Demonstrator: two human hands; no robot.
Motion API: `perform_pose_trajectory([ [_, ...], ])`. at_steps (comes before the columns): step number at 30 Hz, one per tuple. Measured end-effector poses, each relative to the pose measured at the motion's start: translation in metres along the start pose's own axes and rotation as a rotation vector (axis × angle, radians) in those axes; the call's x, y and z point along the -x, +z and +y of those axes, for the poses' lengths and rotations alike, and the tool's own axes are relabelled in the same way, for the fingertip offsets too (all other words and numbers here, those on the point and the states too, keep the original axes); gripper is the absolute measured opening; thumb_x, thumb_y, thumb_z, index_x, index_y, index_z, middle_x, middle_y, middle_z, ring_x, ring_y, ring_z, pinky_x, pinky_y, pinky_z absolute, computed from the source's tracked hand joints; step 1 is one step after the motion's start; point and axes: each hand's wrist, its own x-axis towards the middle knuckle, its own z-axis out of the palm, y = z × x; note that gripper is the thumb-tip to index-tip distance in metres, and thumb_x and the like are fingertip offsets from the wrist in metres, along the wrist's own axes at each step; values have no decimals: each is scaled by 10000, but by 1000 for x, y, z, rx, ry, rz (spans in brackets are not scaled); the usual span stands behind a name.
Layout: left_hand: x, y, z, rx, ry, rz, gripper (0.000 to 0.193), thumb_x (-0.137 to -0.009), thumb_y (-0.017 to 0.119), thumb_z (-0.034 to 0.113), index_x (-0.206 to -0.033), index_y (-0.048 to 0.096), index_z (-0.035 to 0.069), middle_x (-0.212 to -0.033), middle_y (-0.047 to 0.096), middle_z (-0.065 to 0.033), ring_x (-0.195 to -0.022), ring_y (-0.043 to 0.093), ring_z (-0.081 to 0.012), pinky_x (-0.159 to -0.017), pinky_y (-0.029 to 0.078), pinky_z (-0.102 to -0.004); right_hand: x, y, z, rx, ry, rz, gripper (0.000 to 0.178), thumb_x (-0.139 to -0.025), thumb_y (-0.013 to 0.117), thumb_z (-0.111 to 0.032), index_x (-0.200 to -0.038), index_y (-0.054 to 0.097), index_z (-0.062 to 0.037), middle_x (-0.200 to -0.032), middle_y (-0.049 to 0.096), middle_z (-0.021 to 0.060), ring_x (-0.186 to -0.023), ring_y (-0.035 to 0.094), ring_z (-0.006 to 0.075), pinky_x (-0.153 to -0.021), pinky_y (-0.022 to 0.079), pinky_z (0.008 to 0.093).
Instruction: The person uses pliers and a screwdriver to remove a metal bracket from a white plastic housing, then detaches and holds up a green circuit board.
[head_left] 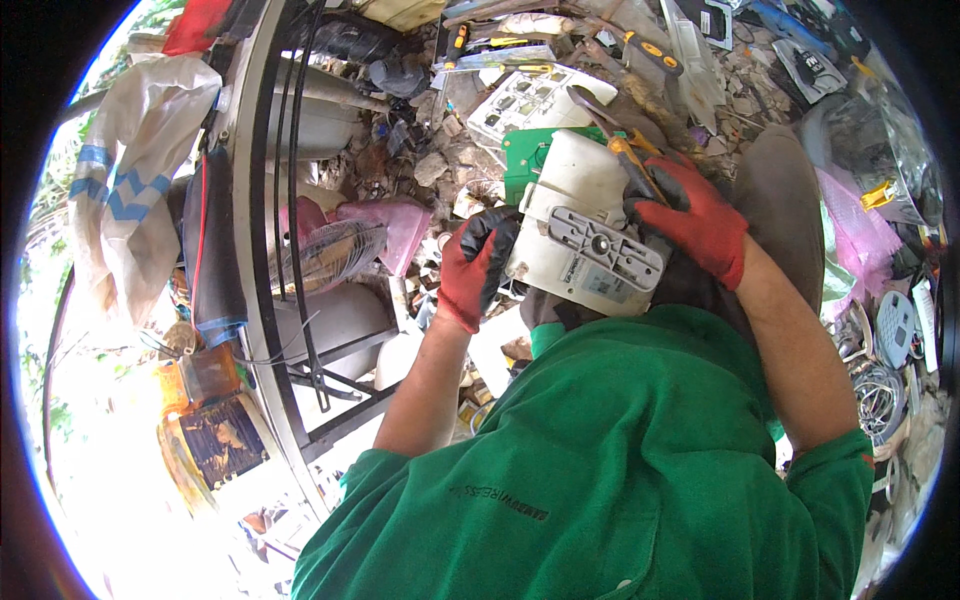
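Note:
A white plastic casing (572, 185) rests across my lap, with a grey slotted bracket (608, 247) on its near part. Against its far left edge lies a green circuit board (524, 158), partly covered by the casing. My left hand (478, 265), in a red glove with black palm, is closed at the casing's left edge; its fingertips are partly hidden. In my right hand (694, 215), gloved alike, are pliers (628, 158) with orange-and-black handles. Their jaws point away from me, above the casing's far right side.
Beyond the casing lies a white moulded panel (535, 102), near a yellow-and-black tool (653, 52). A metal frame (258, 200) stands at left, with a fan grille (335, 255) behind it. Rubble and scrap cover the ground; coiled cable (878, 400) lies at right beside pink wrap (860, 230).

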Motion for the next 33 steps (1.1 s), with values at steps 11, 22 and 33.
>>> perform_pose_trajectory([
  [11,0,17,11,118,-29,50,160,-995,612,146,-1043,662,2,-916,677,-15,-811,585,-84,-751,482,-246,-2,-2,2,-21,-45,1,751,-824,735,-472,-1401,508,-48,-1469,437,257,-1417,337,389,-1185,251,440],
  [22,-2,19,5,132,-6,110,220,-988,615,129,-1154,668,-6,-944,698,-11,-838,612,-83,-801,503,-240,-5,-2,3,-46,-58,-40,760,-826,735,-467,-1413,493,-48,-1463,444,257,-1434,322,383,-1191,244,429],
  [33,-4,17,1,-36,150,99,205,-990,607,131,-1130,658,-9,-891,670,-8,-818,592,-89,-780,485,-236,-4,-3,0,-53,-50,-44,757,-825,730,-470,-1407,497,-45,-1487,416,259,-1437,308,395,-1193,238,446],
])
